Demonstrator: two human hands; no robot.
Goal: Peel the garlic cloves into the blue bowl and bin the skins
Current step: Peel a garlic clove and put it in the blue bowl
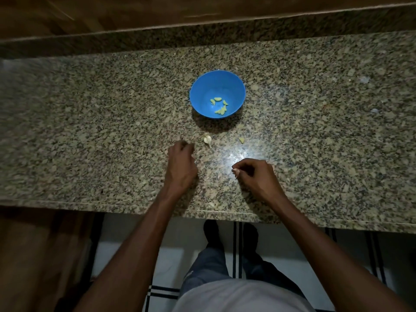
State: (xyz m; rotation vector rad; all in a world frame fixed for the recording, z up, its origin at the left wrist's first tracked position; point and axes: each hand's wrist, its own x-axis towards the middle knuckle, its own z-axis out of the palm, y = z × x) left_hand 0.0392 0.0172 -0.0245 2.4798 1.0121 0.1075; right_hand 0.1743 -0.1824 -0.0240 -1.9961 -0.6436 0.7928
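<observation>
The blue bowl [217, 94] stands on the granite counter [90, 131] and holds several peeled garlic cloves [219, 105]. In front of it lie an unpeeled clove [207, 139] and a small pale piece [241, 140]. My left hand [182, 164] rests on the counter just left of the unpeeled clove, fingers curled; what it holds, if anything, is hidden. My right hand [254, 174] sits lower right and pinches a small pale bit of garlic skin [235, 171] at its fingertips.
The counter's front edge [135, 209] runs just below my wrists, with tiled floor and my legs beneath. A raised granite ledge [202, 34] runs along the back. Small pale scraps [364, 79] lie at the far right.
</observation>
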